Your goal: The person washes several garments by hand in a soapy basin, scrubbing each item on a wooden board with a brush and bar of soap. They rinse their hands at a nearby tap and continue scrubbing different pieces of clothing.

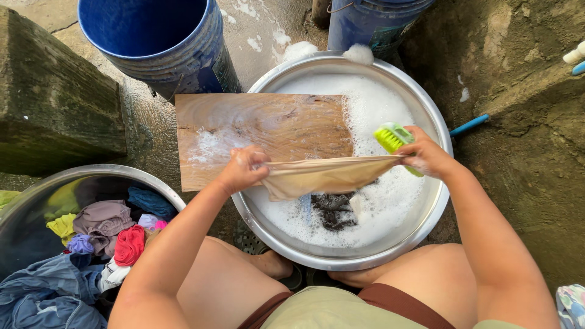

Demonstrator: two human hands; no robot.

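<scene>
A wet beige cloth (pixel 326 175) is stretched between my two hands above a large metal basin (pixel 436 116) full of soapy water. My left hand (pixel 242 169) grips the cloth's left end over the near edge of a wet wooden board (pixel 268 128) that lies across the basin's left rim. My right hand (pixel 426 153) pinches the cloth's right end and also holds a lime-green scrub brush (pixel 391 137). A dark garment (pixel 332 210) lies in the foam under the cloth.
A second metal basin (pixel 36 189) at the lower left holds several coloured clothes. Blue buckets stand behind: one (pixel 177 49) at upper left, another (pixel 372 21) at the top. A mossy concrete block (pixel 49 103) is on the left. My bare knees frame the basin's near side.
</scene>
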